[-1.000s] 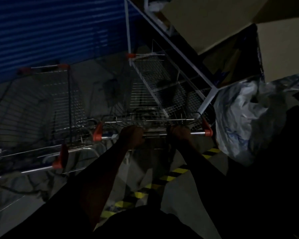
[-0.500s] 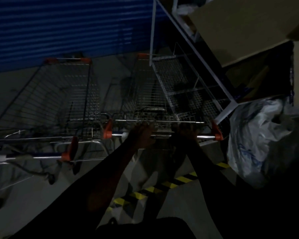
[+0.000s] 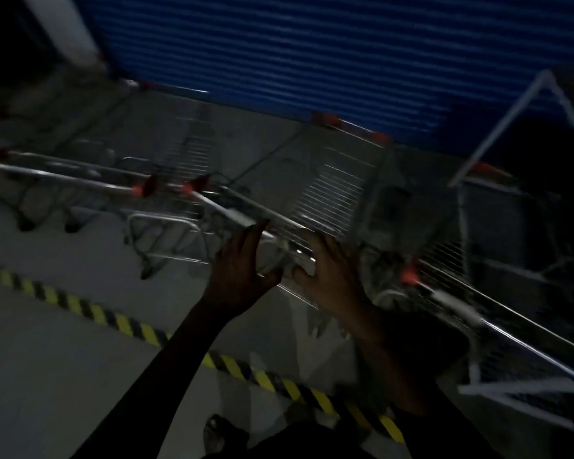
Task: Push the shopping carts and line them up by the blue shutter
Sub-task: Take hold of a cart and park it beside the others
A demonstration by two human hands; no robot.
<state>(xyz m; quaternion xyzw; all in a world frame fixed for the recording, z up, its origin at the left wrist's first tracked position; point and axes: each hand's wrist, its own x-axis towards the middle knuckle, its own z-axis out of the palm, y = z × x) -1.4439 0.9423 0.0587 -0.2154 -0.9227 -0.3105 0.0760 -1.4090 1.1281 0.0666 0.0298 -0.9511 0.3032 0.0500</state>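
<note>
Fingers are uncurling since a moment ago: left hand (image 3: 242, 270) and right hand (image 3: 328, 276) are now resting spread on the cart handle (image 3: 226, 210), gripping nothing. They are probably releasing it, since the shopping cart (image 3: 338, 180) is already nosing up against the blue shutter (image 3: 279, 44). Its basket is looking empty, though it is dim.

Single head-worn view looks down and forward, tilted, over the hands (image 3: 242, 263) toward the blue shutter (image 3: 279, 51).
</note>
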